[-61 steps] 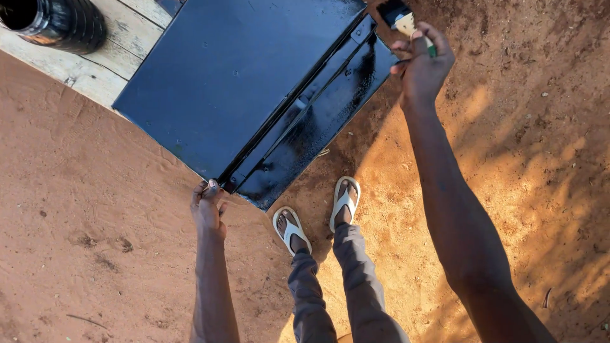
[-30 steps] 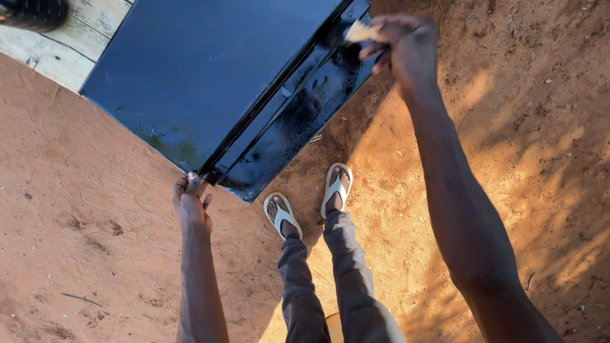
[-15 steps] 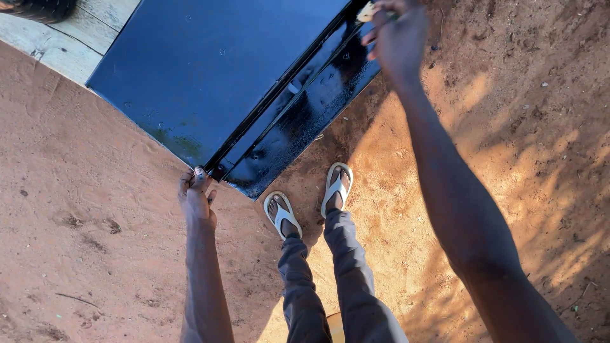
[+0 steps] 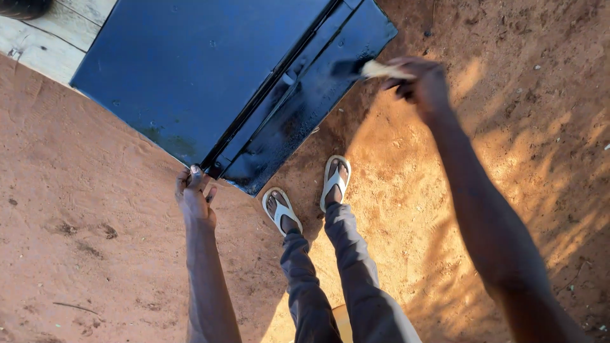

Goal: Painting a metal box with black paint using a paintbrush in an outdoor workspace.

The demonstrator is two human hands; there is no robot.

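A large dark blue metal box (image 4: 210, 76) with a glossy wet-looking front stands on red dirt. My left hand (image 4: 194, 194) grips its near bottom corner. My right hand (image 4: 418, 81) is shut on a paintbrush (image 4: 372, 68) with a pale handle, and the dark bristles touch the box's front face near its right end. A latch (image 4: 290, 77) sits at the middle of the lid edge.
My feet in white flip-flops (image 4: 308, 194) stand just in front of the box. Pale wooden planks (image 4: 44, 38) lie under the box's far left side, with a dark round object (image 4: 22, 6) at the top left corner. Red dirt (image 4: 95, 254) lies all around.
My right hand with the brush has moved down from the box's top right corner onto its front face. The left hand has stayed on the bottom corner.
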